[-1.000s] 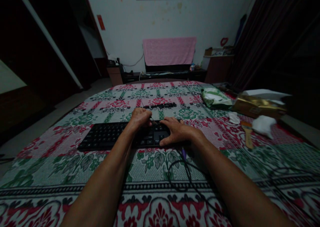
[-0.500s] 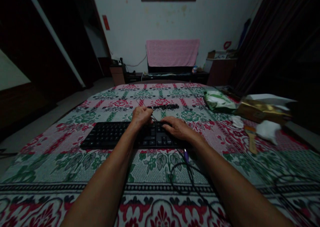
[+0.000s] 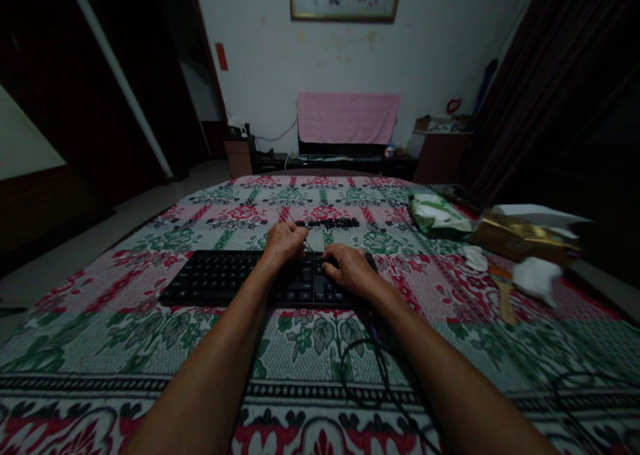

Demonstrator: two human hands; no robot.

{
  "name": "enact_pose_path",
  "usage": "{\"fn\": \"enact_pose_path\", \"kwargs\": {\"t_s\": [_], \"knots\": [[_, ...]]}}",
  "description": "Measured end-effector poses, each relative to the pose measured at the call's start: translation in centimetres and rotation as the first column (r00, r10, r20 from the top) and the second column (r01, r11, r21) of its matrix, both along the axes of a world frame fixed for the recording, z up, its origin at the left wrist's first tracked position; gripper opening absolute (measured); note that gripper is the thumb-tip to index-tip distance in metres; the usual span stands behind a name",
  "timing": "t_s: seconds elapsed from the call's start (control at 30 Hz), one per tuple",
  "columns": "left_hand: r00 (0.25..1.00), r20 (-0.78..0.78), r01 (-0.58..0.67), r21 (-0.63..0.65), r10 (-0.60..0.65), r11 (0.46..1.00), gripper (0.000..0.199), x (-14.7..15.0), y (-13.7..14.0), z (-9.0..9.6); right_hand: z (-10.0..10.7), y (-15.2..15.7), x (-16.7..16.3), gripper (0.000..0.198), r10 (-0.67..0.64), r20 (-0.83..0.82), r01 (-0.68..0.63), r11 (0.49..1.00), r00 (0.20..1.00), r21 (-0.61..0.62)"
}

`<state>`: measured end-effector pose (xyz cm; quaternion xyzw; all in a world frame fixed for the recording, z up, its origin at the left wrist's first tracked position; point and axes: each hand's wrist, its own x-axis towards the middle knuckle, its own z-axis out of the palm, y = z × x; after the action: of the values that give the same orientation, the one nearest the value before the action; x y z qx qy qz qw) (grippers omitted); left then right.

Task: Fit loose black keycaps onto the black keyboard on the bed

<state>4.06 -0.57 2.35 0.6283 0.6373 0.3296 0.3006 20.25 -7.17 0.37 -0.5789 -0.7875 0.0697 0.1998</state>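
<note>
A black keyboard (image 3: pixel 215 275) lies flat on the patterned tablecloth. My left hand (image 3: pixel 286 241) is closed in a pinch above its upper right part, on a thin wire tool (image 3: pixel 309 246) whose kind I cannot make out. Over the keyboard's right end rests my right hand (image 3: pixel 350 268), fingers bent, with thumb and forefinger apart and nothing visible between them. It covers much of the number keys. Just beyond the keyboard, several small black pieces (image 3: pixel 330 223), apparently loose keycaps, lie in a row.
A black cable (image 3: pixel 345 368) lies coiled near my right forearm. To the right are a green and white tissue pack (image 3: pixel 437 216), a gold box (image 3: pixel 525 236), crumpled white tissues (image 3: pixel 537 278) and a brush with a wooden handle (image 3: pixel 506 301). The patterned tablecloth (image 3: pixel 200 348) covers the table.
The view has tipped up slightly, so everything sits lower. My right hand's thumb and forefinger have drawn into a more rounded curve over the keys. My left hand keeps its pinch.
</note>
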Motion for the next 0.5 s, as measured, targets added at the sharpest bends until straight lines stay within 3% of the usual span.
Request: {"fn": "enact_pose_path", "kwargs": {"t_s": [0.27, 0.5], "knots": [[0.999, -0.038, 0.013, 0.038, -0.011, 0.999, 0.022, -0.4, 0.5, -0.1, -0.6, 0.1, -1.0, 0.015, -0.167, -0.037, 0.168, 0.985, 0.985, 0.043], [1.000, 0.025, -0.003, 0.056, 0.002, 0.998, 0.025, -0.9, 0.8, 0.3, 1.5, 2.9, -0.1, 0.015, -0.140, -0.060, 0.138, 0.990, 0.988, -0.037]]}}
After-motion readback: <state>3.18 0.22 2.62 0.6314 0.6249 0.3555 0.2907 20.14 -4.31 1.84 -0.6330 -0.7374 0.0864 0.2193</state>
